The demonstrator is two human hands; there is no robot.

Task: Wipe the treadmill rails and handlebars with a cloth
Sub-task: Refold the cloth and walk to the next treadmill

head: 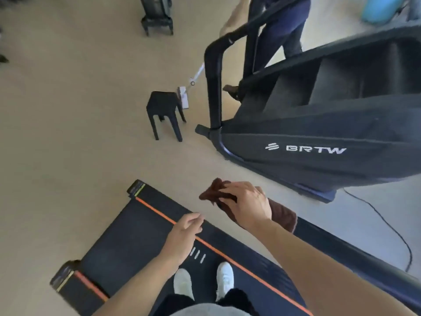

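I stand in white shoes on the black treadmill belt (pixel 127 231), which has orange stripes along its edges. My right hand (pixel 248 206) presses a dark brown cloth (pixel 282 216) onto the black side handrail (pixel 341 249) that runs toward the lower right. Part of the cloth bunches out past my fingers on the left. My left hand (pixel 184 236) hovers over the belt with its fingers loosely curled and nothing in it.
A big black stair-climber machine (pixel 319 137) marked BRTW stands just beyond the rail, with its own black handrail (pixel 214 71). Another person's legs (pixel 282 30) are behind it. A small black stool (pixel 165 112) and a white mop (pixel 191 87) sit on the beige floor. A black cable (pixel 391 229) runs at right.
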